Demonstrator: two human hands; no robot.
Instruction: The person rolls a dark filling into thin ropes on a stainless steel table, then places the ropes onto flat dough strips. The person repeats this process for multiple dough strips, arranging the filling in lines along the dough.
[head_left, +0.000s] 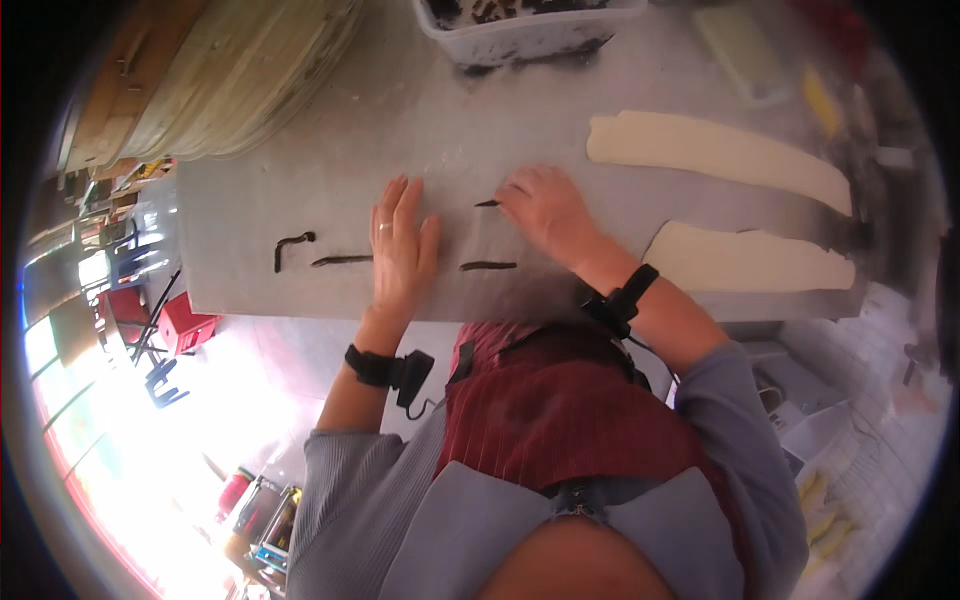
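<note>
My left hand (401, 247) lies palm down on the metal table, fingers extended and the thumb apart. A thin dark strip of paste (341, 260) runs up to its left edge; anything under the palm is hidden. My right hand (544, 214), slightly blurred, is curled with a dark pointed strip (487, 203) sticking out at its fingertips. Between the hands and closer to me lies another short dark strip (487, 265). Farther left rests a bent dark piece (289, 246). Two flat pale dough sheets (720, 150) (750, 259) are spread to the right of my right hand.
A white plastic tub (517, 49) with dark, smeared contents stands at the table's far side. Large round wooden lids or boards (247, 75) occupy the far left. A pale block-like object (739, 52) is blurred at far right. The table's front edge (262, 316) runs before my apron.
</note>
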